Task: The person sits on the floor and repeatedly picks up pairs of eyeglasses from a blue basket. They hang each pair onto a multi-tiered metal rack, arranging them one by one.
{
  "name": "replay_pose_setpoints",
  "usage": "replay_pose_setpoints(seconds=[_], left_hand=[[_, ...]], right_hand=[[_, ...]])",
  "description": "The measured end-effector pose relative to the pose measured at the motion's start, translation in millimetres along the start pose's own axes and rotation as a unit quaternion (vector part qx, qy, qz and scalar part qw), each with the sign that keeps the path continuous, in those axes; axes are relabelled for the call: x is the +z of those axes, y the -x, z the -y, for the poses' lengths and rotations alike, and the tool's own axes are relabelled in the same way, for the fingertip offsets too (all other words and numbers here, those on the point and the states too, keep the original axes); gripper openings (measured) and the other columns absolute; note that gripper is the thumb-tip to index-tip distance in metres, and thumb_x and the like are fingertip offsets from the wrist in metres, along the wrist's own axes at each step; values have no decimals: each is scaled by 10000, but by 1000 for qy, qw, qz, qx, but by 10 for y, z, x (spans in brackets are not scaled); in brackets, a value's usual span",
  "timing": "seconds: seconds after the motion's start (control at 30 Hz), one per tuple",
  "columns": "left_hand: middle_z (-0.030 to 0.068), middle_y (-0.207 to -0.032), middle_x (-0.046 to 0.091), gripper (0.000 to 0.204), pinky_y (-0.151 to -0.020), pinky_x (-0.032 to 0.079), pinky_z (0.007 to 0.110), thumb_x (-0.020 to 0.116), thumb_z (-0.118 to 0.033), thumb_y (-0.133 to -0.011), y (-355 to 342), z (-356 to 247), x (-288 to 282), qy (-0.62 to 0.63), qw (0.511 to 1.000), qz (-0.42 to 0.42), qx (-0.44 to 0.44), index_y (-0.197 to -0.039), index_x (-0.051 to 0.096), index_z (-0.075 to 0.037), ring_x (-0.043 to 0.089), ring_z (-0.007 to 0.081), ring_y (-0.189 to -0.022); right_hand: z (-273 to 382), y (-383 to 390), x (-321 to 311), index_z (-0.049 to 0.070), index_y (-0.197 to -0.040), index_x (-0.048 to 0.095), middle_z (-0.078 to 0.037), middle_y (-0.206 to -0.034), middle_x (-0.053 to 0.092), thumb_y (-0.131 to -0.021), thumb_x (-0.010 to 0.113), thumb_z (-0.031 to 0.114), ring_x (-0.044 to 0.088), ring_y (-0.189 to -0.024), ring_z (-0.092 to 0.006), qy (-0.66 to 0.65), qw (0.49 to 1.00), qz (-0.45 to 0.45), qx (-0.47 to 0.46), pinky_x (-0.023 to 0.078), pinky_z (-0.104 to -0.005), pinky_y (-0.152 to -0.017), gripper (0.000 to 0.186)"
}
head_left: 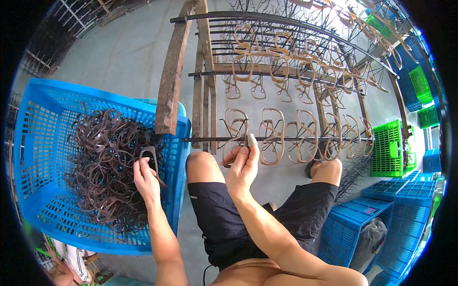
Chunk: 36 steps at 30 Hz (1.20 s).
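Observation:
My left hand (148,182) is over the right side of a blue basket (40,190), pinching a brown eyeglass frame (150,151) above the pile. Dark brown eyeglass frames (102,167) lie tangled in a heap in that basket. In front of me, my right hand (242,169) has thumb and forefinger closed at the lower edge of a tan eyeglass frame (234,111) hung at the left end of a dark rod (202,139). A pale cover wraps one fingertip of that hand. The exact contact is partly hidden by the fingers. Several more tan frames hang along the rod to the right.
A wooden rack (172,71) carries further rods with hanging frames above and behind. Green crates (385,148) and blue crates (355,217) stand at the right, one holding a dark plastic bag (369,240). My knees are beneath the lowest rod. Another person's arm (59,264) shows at lower left.

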<state>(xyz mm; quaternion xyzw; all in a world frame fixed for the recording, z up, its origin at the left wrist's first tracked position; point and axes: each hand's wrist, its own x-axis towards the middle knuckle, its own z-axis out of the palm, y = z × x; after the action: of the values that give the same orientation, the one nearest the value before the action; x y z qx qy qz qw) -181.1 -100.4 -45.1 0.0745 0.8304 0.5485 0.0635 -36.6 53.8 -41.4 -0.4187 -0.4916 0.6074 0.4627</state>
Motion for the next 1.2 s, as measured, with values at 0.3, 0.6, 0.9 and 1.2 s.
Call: replay_pose_setpoints(seconds=[0.3,0.6,0.9,1.2], left_hand=[[-14,-702,529,139,-449,350,186,544,-94,-882,244,-455,725,332,895,290,-66,-984,601,-20,463,58,-541],[24,-855,645,150,-683,474,198,647,-76,-839,342,-617,1066,265,898,338,-93,-955,641,19,584,74,-763],[38,-834,644,141,-633,478,195,629,-71,-851,265,-643,1071,247,897,354,-92,-948,637,30,592,78,-721],[89,-780,641,135,-593,510,241,579,-104,-880,322,-575,1062,285,884,347,-126,-941,592,16,620,141,-638]], right_hand=[[-83,26,159,39,-1335,292,-16,-646,470,-963,371,76,451,-519,-84,-15,999,-21,-34,412,-231,-468,383],[-73,33,174,79,-1375,305,-9,-685,494,-958,407,88,459,-554,-78,71,997,-41,-15,417,-218,-504,429],[122,-21,177,36,-1354,320,-45,-663,535,-940,419,61,520,-553,-102,124,992,-29,-1,440,-246,-493,426],[-77,-55,123,39,-1322,388,-19,-620,498,-937,467,75,475,-515,-64,66,997,6,-27,435,-232,-474,395]])
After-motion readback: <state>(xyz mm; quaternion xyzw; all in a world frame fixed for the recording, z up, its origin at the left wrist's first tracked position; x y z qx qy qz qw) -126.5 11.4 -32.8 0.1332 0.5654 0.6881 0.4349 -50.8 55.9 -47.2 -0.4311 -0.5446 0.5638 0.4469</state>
